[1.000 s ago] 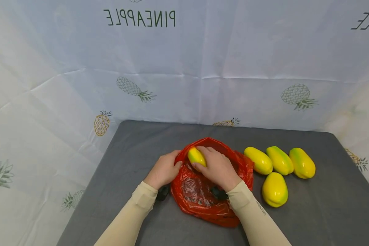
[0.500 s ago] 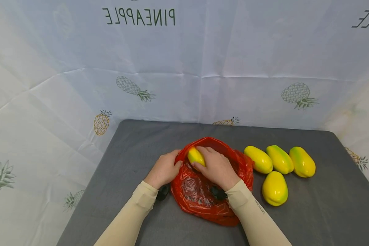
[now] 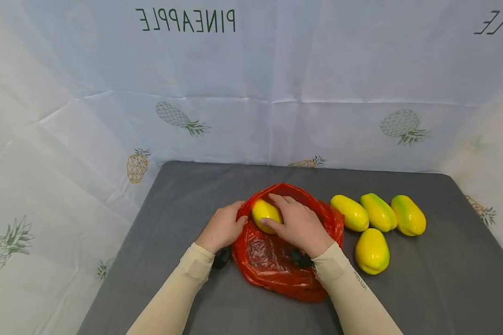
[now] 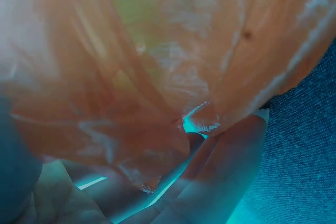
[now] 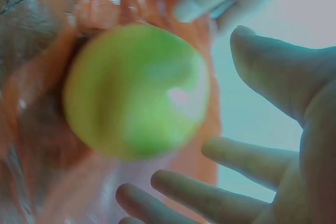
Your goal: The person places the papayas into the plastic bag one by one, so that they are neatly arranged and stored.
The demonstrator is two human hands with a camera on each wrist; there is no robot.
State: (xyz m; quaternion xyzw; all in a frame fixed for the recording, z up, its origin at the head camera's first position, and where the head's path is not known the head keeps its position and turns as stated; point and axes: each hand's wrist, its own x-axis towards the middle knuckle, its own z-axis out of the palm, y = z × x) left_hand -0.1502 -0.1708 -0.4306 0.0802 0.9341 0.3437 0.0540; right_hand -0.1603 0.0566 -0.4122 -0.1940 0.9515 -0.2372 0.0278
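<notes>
A red plastic bag (image 3: 272, 274) lies spread with its mouth up on the grey table. My left hand (image 3: 221, 229) holds its left rim; in the left wrist view the thin film (image 4: 157, 145) runs between thumb and fingers. Inside the bag, near that rim, sits a yellow-green papaya (image 3: 263, 215). Over the bag's mouth is my right hand (image 3: 300, 224), its fingers spread beside the fruit. The right wrist view shows a gap between these fingers (image 5: 210, 195) and the papaya (image 5: 136, 93).
To the right of the bag, three papayas (image 3: 377, 213) lie in a row, with another papaya (image 3: 372, 251) in front of them. A pineapple-print cloth (image 3: 251, 130) hangs behind the grey table (image 3: 436, 288).
My right hand has let go of the papaya and drawn slightly right of it, fingers spreading. More of the fruit shows now. The left hand keeps its hold on the bag.
</notes>
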